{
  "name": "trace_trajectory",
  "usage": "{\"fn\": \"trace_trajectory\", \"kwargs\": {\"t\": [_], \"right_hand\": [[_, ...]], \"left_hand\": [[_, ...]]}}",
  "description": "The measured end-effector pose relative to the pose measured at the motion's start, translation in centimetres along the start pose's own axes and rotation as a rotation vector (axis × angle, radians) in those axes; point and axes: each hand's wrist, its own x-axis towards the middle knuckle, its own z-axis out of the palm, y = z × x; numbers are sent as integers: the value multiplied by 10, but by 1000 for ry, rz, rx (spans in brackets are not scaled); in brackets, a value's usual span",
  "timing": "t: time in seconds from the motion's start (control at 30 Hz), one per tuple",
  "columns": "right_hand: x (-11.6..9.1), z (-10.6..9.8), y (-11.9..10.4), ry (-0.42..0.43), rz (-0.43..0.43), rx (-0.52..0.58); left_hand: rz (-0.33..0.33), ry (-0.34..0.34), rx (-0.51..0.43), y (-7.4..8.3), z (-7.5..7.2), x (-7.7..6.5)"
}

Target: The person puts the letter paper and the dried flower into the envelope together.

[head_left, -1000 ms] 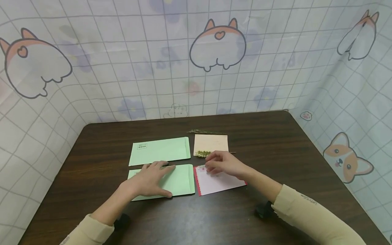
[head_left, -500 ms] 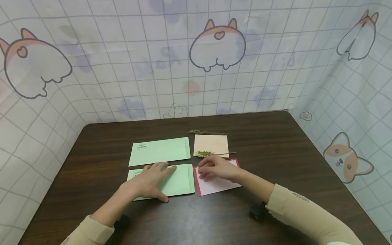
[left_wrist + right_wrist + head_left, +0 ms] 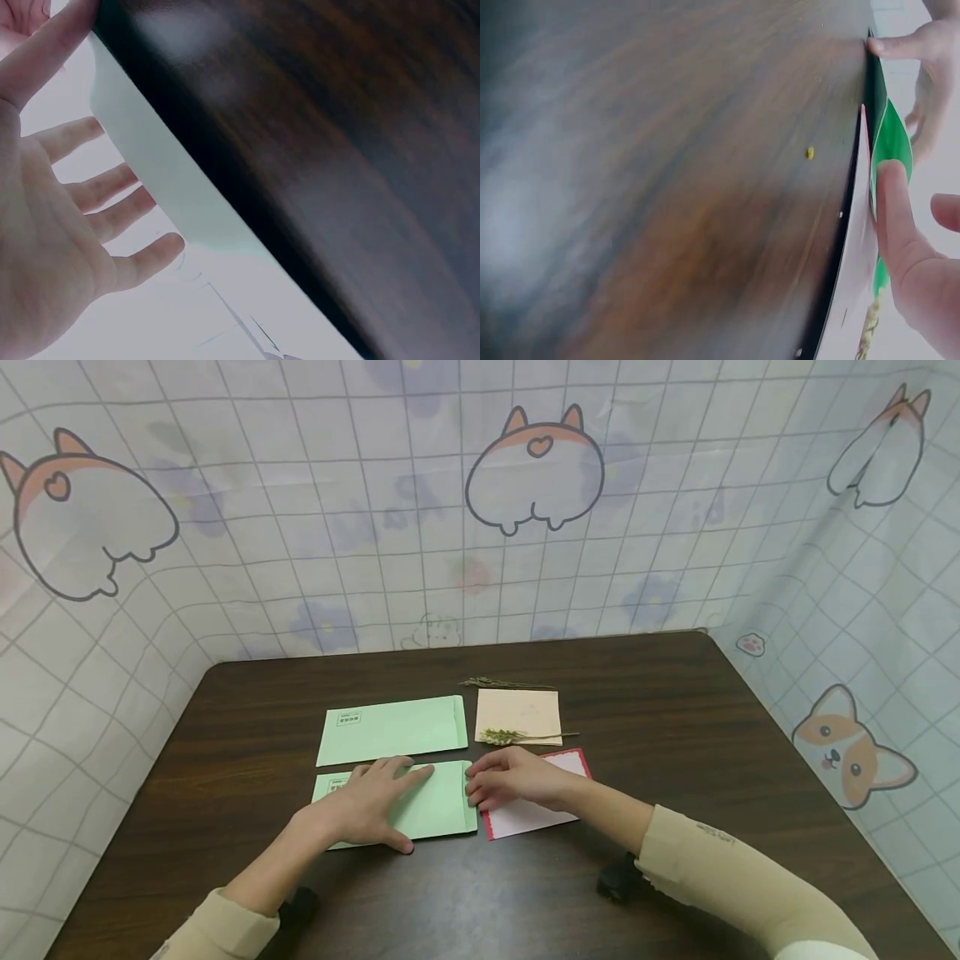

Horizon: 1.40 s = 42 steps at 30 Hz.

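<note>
My left hand (image 3: 358,810) lies with spread fingers over the nearer green envelope (image 3: 441,806), its thumb at the front edge. At that envelope's right end is my right hand (image 3: 517,781), loosely bent over the flap. The right wrist view has the green flap (image 3: 894,139) bulging up, with the thumb (image 3: 895,202) touching it and another finger apart. Under the right hand lies a white card with a red border (image 3: 525,820), partly hidden by the hand and wrist. In the left wrist view, the left fingers (image 3: 112,184) lie along the pale envelope (image 3: 161,161).
A second green envelope (image 3: 397,731) lies behind the first. To its right is a beige card (image 3: 517,706) with a yellow-green flower sprig (image 3: 501,737) across its near edge. A thin dried sprig (image 3: 498,682) lies behind it. Patterned cloth (image 3: 420,568) walls surround the dark table (image 3: 645,710).
My right hand has moved left across the red-bordered card to the nearer envelope's flap, uncovering the card's right side and the flower sprig. The left hand has stayed nearly still.
</note>
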Motion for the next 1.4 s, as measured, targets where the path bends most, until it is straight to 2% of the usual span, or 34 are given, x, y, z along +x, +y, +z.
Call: {"fn": "trace_trajectory", "kwargs": {"t": [0.3, 0.77, 1.0, 1.23, 1.4], "right_hand": [[14, 10, 1, 4, 37, 61], [20, 16, -2, 42, 38, 21], [21, 17, 0, 50, 46, -11], [21, 18, -2, 48, 45, -31], [21, 17, 0, 38, 39, -15]], "left_hand": [[5, 7, -29, 0, -1, -2], [15, 20, -46, -3, -4, -4], [24, 39, -50, -5, -1, -6], [-13, 36, -30, -10, -1, -11], [-9, 39, -23, -11, -1, -11]]}}
